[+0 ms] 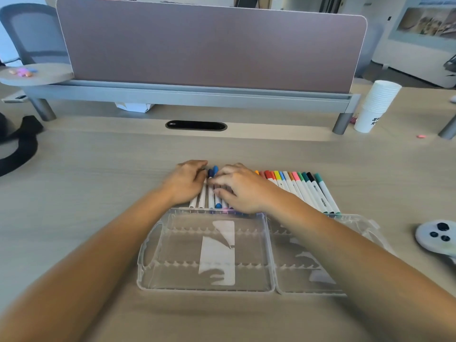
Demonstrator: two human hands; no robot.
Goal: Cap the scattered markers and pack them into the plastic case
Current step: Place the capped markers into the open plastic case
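The left hand [186, 184] and right hand [238, 190] are curling fingers round the markers [202, 196], which are pointing away, just past the case [144, 275].

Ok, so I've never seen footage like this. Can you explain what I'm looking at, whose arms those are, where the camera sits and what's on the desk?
There is no machine here. This is one picture from a camera worn on a person's head, looking forward and down, so the two bare arms are the wearer's own. On the wooden desk lies a row of markers with coloured caps, side by side. Nearer the person sits an open, clear plastic case with no markers in it yet. The left hand and the right hand both rest on the left part of the row, fingers bent around some blue-capped markers. The picture is too blurred to tell whether either hand actually grips one. Off to the right are a stack of paper cups and a white controller.
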